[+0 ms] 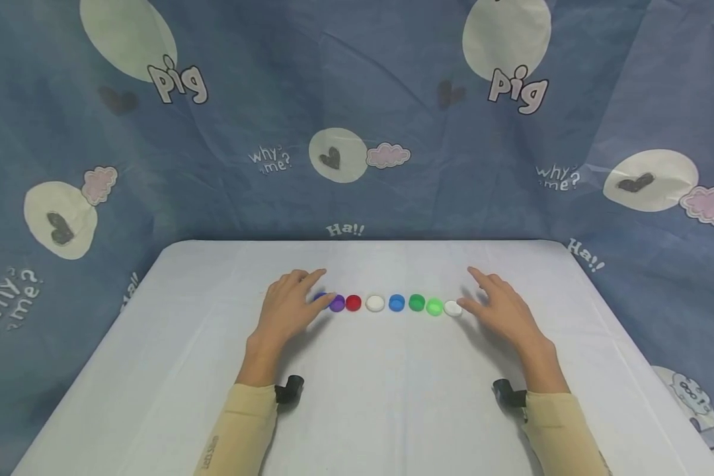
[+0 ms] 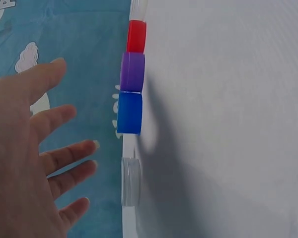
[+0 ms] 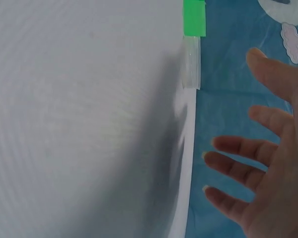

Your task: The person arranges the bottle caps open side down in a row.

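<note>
A row of small round bottle caps runs across the middle of the white table. My left hand is spread above the row's left end, holding nothing. Near it are a dark blue cap, a purple cap, a red cap and a clear cap, which the hand hides in the head view. Further right come a whitish cap, a lighter blue cap, a green cap and a light green cap. My right hand, fingers apart and holding nothing, hovers beside the clear end cap.
The white table has its far edge against a blue printed cloth, which also hangs along both sides. Dark wrist-camera mounts stick out inward from the left sleeve and the right sleeve.
</note>
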